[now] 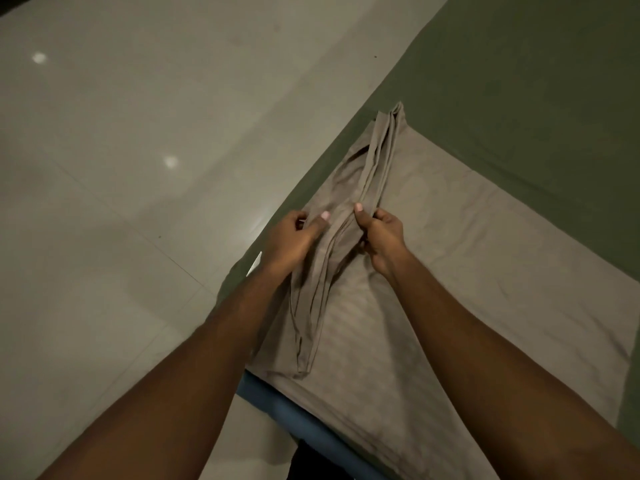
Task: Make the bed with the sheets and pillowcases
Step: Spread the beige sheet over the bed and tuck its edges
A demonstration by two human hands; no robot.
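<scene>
Glossy pale floor tiles (114, 109), dimly lit

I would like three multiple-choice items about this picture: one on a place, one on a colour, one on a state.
1. Where does the pillow lie?
A. on the floor
B. on the sheet
C. on a chair

2. What colour is the sheet?
A. green
B. red
C. white

3. How is the cloth held?
A. by no hand
B. by one hand only
C. by both hands

Answers:
1. B, green sheet shows around the pillow.
2. A, it is plainly green.
3. C, the left hand and right hand both grip it.
</scene>
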